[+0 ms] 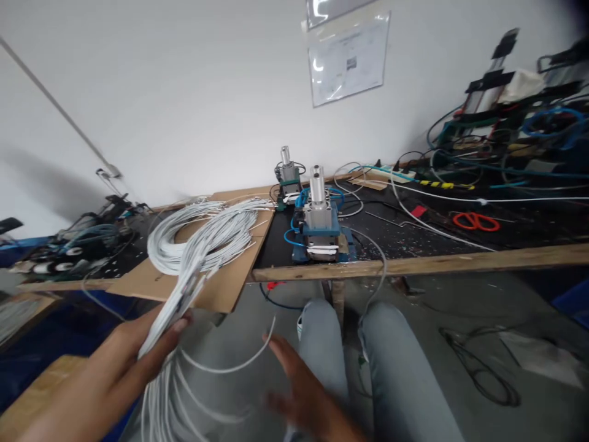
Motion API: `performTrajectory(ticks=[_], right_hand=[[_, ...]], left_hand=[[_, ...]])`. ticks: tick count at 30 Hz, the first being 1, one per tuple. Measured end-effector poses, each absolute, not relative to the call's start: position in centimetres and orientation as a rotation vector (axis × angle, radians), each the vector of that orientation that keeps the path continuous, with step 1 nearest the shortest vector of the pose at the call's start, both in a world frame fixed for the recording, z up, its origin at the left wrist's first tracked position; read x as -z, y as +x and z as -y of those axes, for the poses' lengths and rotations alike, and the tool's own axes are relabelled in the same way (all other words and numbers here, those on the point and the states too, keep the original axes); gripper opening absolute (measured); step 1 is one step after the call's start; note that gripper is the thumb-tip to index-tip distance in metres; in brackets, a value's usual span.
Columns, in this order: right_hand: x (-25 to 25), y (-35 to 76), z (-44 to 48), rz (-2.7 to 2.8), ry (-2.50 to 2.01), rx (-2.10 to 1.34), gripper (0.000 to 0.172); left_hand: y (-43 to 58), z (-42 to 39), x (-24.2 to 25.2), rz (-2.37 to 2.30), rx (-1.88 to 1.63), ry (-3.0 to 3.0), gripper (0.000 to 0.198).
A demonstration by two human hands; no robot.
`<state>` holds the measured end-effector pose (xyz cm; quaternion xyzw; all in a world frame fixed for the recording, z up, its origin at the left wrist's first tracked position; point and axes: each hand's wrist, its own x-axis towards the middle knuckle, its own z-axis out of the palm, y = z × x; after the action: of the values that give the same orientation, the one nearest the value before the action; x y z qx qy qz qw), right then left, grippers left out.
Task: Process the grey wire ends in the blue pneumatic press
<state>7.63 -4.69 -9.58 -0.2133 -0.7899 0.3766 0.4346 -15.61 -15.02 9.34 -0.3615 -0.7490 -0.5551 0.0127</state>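
My left hand (126, 356) is closed around a thick bundle of white cables (184, 279). The upper part of the bundle rests over the cardboard, and the lower ends fan out below my hand. One loose white cable (230, 370) curves away to the right, its tip close to a finger of my right hand (306, 393). That hand is partly blurred, its fingers apart, and I cannot tell whether it touches the cable. Behind the bundle, a large coil of white cables (161, 245) lies on a cardboard sheet (221, 291) at the table's front edge.
Two pneumatic presses (319, 212) (288, 175) stand mid-table on the black tabletop (381, 230). Farther right lie red-handled scissors (475, 221) and a power strip (391, 174). Tangled hoses and equipment (519, 135) fill the right end; more equipment (78, 239) stands left. My knees are under the wooden edge.
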Motion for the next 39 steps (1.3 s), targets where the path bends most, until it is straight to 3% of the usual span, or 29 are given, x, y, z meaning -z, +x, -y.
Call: performTrajectory(ticks=[2, 3, 7, 14, 21, 28, 34, 39], right_hand=[[8.8, 7.0, 4.5, 1.899, -0.635, -1.017, 0.041], [8.5, 7.2, 4.3, 1.872, -0.69, -1.023, 0.033], [7.4, 9.5, 3.3, 1.739, -0.875, -1.013, 0.046], [1.9, 10.4, 3.3, 1.429, -0.689, -1.597, 0.056], [0.5, 8.8, 0.3, 1.217, -0.661, -1.615, 0.049], [2.5, 8.6, -1.4, 0.997, -0.574, -1.691, 0.042], [3.2, 7.7, -3.1, 0.836, -0.444, -1.77, 0.045], [4.3, 7.5, -4.5, 0.764, -0.509, -1.594, 0.046]], left_hand=[[-13.5, 14.5, -12.8, 2.492, 1.439, -1.739, 0.049], [-12.6, 14.1, -13.8, 2.471, 1.419, -1.85, 0.044], [-10.5, 12.3, -12.2, 2.375, 1.066, -2.269, 0.024], [-7.2, 8.6, -5.2, 2.196, 1.366, -2.56, 0.024], [-7.0, 6.5, -1.6, 2.201, 1.566, -2.673, 0.041], [-6.2, 4.2, 0.8, 2.236, 1.889, -2.4, 0.046], [-4.5, 1.8, 1.2, 2.246, 1.857, -2.321, 0.054], [-4.4, 0.6, 1.4, 2.246, 1.857, -1.783, 0.049]])
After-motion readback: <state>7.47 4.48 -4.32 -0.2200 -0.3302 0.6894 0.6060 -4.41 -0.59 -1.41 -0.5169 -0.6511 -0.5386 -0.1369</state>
